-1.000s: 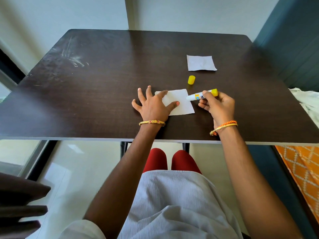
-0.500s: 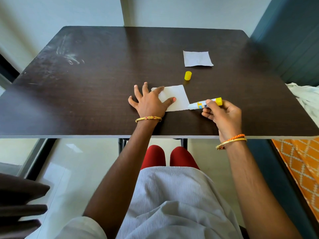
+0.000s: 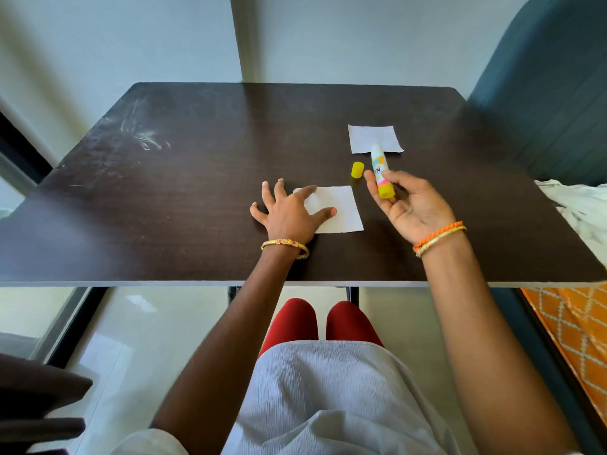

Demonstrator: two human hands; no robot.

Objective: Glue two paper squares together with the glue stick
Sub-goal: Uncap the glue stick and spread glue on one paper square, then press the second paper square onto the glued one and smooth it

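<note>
Our left hand (image 3: pixel 289 215) lies spread flat on a paper square (image 3: pixel 338 208); our right hand (image 3: pixel 410 205) grips the uncapped glue stick (image 3: pixel 381 170), letter "N" legible.

Dark brown table (image 3: pixel 197 198); two white paper squares, near (image 3: pixel 341 208) and far (image 3: pixel 364 137); yellow cap (image 3: pixel 357 169); white glue stick (image 3: pixel 381 174) with yellow base, multicoloured label; orange diamond-patterned fabric (image 3: pixel 571 326), right; red trousers (image 3: pixel 295 320).

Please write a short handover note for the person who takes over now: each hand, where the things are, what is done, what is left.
Left hand: flat, pinning the near white paper square on the dark wooden table.
Right hand: holds the uncapped yellow-and-white glue stick, lifted off the paper.
Small yellow cap: on the table.
Far white paper square: lies alone.
Done: cap off; whether glue is on the paper cannot be seen.
Left: join the squares, press.
</note>
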